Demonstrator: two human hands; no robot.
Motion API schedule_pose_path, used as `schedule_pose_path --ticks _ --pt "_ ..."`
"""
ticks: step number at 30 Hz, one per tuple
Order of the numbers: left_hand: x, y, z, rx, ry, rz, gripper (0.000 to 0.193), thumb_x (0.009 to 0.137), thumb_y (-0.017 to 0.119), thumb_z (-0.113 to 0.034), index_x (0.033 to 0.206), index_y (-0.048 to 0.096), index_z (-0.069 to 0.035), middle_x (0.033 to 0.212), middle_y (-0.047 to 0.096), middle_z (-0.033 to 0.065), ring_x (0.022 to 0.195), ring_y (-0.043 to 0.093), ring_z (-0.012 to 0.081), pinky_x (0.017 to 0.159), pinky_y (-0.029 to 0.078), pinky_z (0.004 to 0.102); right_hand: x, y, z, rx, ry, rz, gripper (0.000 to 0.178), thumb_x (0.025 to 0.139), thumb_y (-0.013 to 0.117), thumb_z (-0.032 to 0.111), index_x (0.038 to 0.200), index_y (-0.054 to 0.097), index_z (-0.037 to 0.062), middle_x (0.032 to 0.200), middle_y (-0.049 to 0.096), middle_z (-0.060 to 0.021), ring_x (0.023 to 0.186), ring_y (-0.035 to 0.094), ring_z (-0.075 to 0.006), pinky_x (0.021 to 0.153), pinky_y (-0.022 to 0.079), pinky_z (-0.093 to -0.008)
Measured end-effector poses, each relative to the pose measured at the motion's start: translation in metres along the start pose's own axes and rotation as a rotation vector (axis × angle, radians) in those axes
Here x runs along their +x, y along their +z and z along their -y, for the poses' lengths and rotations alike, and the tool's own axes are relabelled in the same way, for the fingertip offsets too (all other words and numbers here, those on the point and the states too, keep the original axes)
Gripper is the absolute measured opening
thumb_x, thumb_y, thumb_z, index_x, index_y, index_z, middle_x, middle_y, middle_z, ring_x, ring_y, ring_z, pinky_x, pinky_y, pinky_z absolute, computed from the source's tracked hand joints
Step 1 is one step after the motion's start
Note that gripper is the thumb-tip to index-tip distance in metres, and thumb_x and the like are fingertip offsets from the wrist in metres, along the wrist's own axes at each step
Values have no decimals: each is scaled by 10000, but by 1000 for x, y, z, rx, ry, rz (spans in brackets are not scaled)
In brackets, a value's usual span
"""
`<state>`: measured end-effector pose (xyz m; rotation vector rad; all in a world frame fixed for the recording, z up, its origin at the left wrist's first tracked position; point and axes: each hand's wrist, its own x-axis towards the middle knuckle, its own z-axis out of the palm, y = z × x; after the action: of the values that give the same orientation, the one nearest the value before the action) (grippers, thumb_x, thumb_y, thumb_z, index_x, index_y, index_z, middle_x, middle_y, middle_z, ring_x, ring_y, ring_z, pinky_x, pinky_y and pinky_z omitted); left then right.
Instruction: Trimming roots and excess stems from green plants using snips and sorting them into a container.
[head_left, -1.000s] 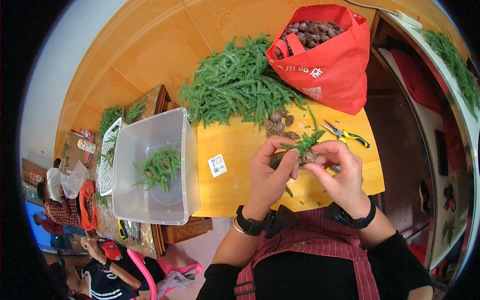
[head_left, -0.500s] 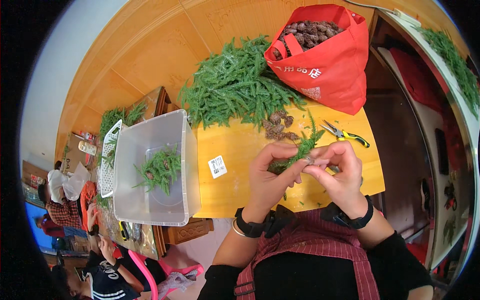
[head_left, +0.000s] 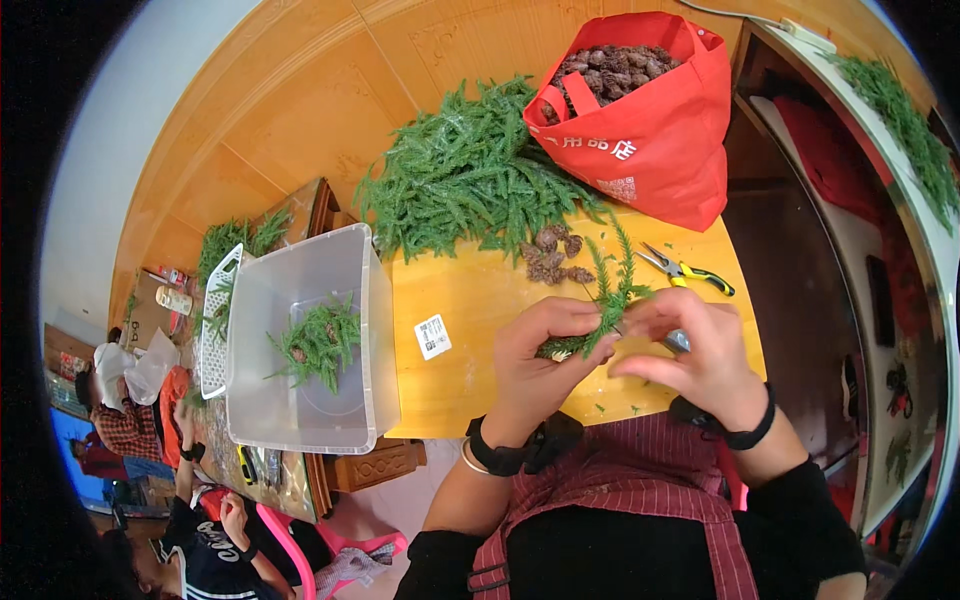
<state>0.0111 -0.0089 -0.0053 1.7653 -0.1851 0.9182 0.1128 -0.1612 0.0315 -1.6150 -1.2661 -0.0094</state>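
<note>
My left hand [head_left: 548, 355] pinches a bunch of green artificial pine sprigs [head_left: 612, 290] over the yellow table [head_left: 460, 385]; its stem end is between thumb and fingers. My right hand [head_left: 705, 350] is open beside the bunch, thumb apart from the fingers, fingertips close to the sprigs. Whether they touch them I cannot tell. A small grey object [head_left: 678, 340] shows through the gap of that hand, its kind unclear. Just beyond my hands lie several brown pine cones [head_left: 548, 258]. Pliers [head_left: 688, 270] with yellow and black handles rest to the right.
Green sprigs [head_left: 470, 170] are heaped at the back, beside a red bag [head_left: 660, 150] of pine cones. On the left stands a clear plastic bin [head_left: 375, 350] with finished-looking sprig bunches [head_left: 320, 345]. A white label [head_left: 432, 337] lies near it. Another person [head_left: 215, 540] sits at lower left.
My right hand has let go of its pinch at the bunch and opened, thumb moving away. The sprigs in my left hand now spread into two upright tips.
</note>
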Motion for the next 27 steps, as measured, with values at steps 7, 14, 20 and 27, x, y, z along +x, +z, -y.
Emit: schedule_pose_path --ticks 7,14,20,27 --pt "0 -2 -12 -170 -176 54 239 670 703 93 859 582 8 886 605 159 745 622 188 592 534 269 44 -42 16 -368 -280 95 636 578 777 394 1036 555 12 1032 570 -124 1022 500 -326 892 386 -419" --pt "2 -4 -21 -195 -216 144 199 681 693 97 839 615 5 861 611 145 653 617 150 514 511 228 50 -36 -3 137 -49 634 362 676 742 211 948 604 16 998 592 -101 996 533 -277 888 394 -371" --pt "4 -6 -25 -205 -255 176 194 687 690 97 839 616 1 851 618 136 639 609 134 492 489 214 43 -28 -7 460 229 627 266 714 724 178 902 603 33 951 600 -74 940 550 -201 867 389 -332" --pt "5 -3 -29 -172 -248 160 189 671 722 67 806 613 -10 820 627 119 651 611 140 520 481 227 36 -22 -6 518 244 532 196 735 710 173 811 575 53 888 597 -61 919 542 -202 882 381 -347"
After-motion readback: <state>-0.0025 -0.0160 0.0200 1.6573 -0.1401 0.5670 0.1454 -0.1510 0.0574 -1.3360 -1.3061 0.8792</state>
